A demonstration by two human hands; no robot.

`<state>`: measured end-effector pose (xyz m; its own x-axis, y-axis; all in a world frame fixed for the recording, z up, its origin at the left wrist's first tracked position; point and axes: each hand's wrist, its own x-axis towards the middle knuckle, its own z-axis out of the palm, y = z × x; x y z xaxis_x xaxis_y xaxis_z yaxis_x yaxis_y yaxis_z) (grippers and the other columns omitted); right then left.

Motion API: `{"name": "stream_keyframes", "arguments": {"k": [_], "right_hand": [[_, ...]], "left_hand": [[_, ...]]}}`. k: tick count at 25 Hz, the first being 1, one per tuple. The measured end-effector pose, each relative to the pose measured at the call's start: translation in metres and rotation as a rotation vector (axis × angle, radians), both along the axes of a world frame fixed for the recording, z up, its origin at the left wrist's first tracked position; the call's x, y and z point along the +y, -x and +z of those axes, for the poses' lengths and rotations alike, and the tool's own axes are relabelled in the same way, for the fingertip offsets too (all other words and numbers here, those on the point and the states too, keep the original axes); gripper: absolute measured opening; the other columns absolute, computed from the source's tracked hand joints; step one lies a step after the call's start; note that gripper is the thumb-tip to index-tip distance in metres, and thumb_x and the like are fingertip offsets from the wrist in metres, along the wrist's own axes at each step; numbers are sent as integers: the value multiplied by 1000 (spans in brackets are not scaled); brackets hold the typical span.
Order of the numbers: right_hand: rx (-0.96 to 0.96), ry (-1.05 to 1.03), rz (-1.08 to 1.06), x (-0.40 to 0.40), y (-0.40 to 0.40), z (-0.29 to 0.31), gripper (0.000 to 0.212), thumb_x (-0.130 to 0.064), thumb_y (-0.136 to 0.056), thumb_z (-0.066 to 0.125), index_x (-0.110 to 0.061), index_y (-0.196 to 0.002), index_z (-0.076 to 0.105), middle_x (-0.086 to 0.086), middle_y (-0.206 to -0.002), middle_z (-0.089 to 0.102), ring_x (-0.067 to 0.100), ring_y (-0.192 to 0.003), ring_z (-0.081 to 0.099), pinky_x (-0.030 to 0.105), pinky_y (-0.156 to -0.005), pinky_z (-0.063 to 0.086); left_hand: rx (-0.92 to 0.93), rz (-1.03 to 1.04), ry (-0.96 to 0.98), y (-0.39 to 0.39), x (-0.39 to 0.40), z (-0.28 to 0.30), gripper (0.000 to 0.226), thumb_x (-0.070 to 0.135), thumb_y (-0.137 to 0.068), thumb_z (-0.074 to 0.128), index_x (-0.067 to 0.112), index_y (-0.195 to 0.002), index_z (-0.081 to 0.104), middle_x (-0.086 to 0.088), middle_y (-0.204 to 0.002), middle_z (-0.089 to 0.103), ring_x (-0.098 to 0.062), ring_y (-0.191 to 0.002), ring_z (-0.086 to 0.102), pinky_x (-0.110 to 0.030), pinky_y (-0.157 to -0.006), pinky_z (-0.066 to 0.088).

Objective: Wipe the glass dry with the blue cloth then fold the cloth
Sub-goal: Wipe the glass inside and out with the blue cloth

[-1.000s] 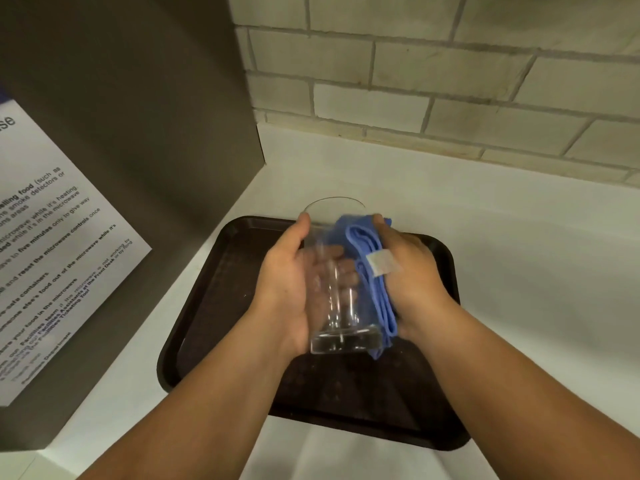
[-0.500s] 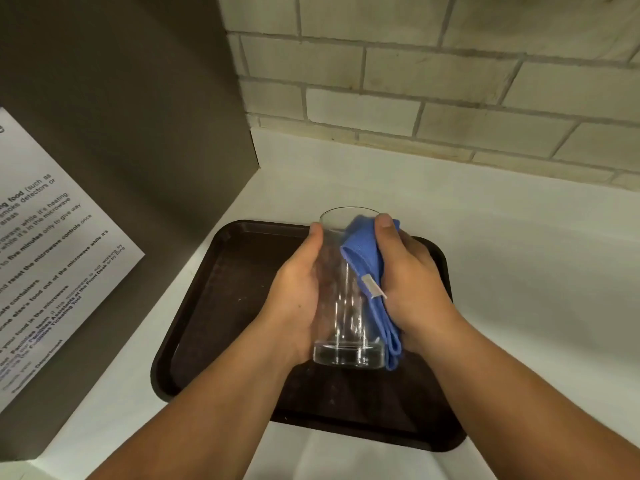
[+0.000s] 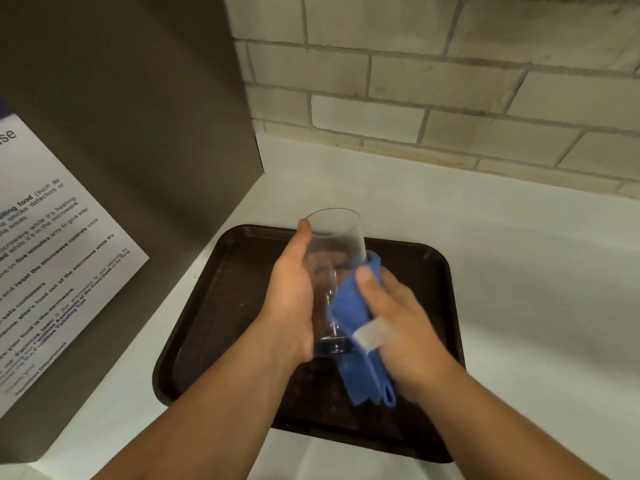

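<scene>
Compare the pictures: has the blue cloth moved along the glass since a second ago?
Yes. The blue cloth has slid down from the rim of the glass toward its base, nearer the tray's front edge.

The printed notice (image 3: 52, 258) at the left of the frame is cut off by the left edge, so its lines begin mid-word; its smallest print near the bottom is too fine to read. The lower side of the glass (image 3: 334, 258) is hidden behind the blue cloth (image 3: 360, 327) and the left hand (image 3: 289, 303). The right hand (image 3: 398, 323) is motion-blurred, and its fingers below the cloth are out of sight. The near middle of the dark tray (image 3: 207, 323) is covered by both forearms, which run off the bottom edge. The brick wall (image 3: 450, 81) is cut by the top and right edges.
</scene>
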<state>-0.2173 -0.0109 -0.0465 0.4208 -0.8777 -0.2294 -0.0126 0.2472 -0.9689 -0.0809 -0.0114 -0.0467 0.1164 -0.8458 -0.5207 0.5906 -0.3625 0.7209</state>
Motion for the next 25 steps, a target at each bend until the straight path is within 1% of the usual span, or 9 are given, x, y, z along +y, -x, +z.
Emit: {"name": "stream_keyframes", "arguments": {"k": [2,4,6,8,11,14,18,21,25], "right_hand": [[150,322,26,15,-3,-5,35,-51,-96,49,-24,-119,53,-2,-93,71,13,-89,72,18,-73,57],[213,469,-85,7,-5,-3,39,-51,-97,46,-22,-122,51,-9,-93,70,5,-89,71,13,-73,54],[188,357,-185,-13,-6,8,39,-55,-98,42,-22,-109,60,-6,-88,73,6,-81,72,18,-70,55],[160,190,-227,-26,-6,12,42,-61,-97,38,-29,-98,64,0,-91,76,10,-82,73,31,-80,57],[118,120,-274,-23,-12,4,39,-61,-97,38,-32,-96,63,2,-93,77,16,-86,75,44,-87,59],[197,230,-298,-23,-14,6,54,-66,-93,35,-20,-90,64,6,-81,75,18,-74,73,42,-76,60],[167,77,-322,-36,-8,18,59,-51,-101,37,-3,-71,53,19,-64,57,26,-58,56,31,-56,48],[131,-7,-94,-19,4,16,49,-47,-102,43,-7,-81,61,17,-72,67,31,-61,64,27,-59,55],[205,333,47,13,2,7,25,-43,-98,53,-21,-111,54,8,-89,71,22,-80,73,30,-69,61]], "left_hand": [[-75,4,17,1,-1,-5,70,76,-88,54,13,-96,85,-12,-92,84,-28,-85,81,-43,-80,61],[-39,-78,71,3,1,-7,68,72,-87,56,13,-104,85,-14,-105,84,-30,-99,80,-41,-87,61],[61,-183,109,3,4,-1,72,71,-84,58,11,-116,81,-16,-114,82,-31,-105,78,-41,-88,63],[83,-204,114,4,4,3,77,73,-79,59,12,-120,80,-17,-120,81,-33,-107,78,-42,-87,65],[-148,-129,43,8,3,11,75,71,-81,56,11,-121,78,-19,-116,82,-35,-106,78,-50,-95,62],[-251,-46,85,11,10,10,72,67,-84,56,12,-129,69,-21,-123,77,-37,-113,74,-59,-107,53],[-60,-114,81,13,15,11,76,74,-87,55,15,-131,73,-18,-132,75,-38,-121,71,-59,-110,50],[46,-54,-1,8,9,12,82,79,-87,52,11,-125,76,-20,-127,78,-41,-118,72,-59,-108,51],[-69,36,-67,5,3,4,81,80,-86,52,9,-114,80,-20,-109,83,-37,-102,79,-49,-89,62]]}}
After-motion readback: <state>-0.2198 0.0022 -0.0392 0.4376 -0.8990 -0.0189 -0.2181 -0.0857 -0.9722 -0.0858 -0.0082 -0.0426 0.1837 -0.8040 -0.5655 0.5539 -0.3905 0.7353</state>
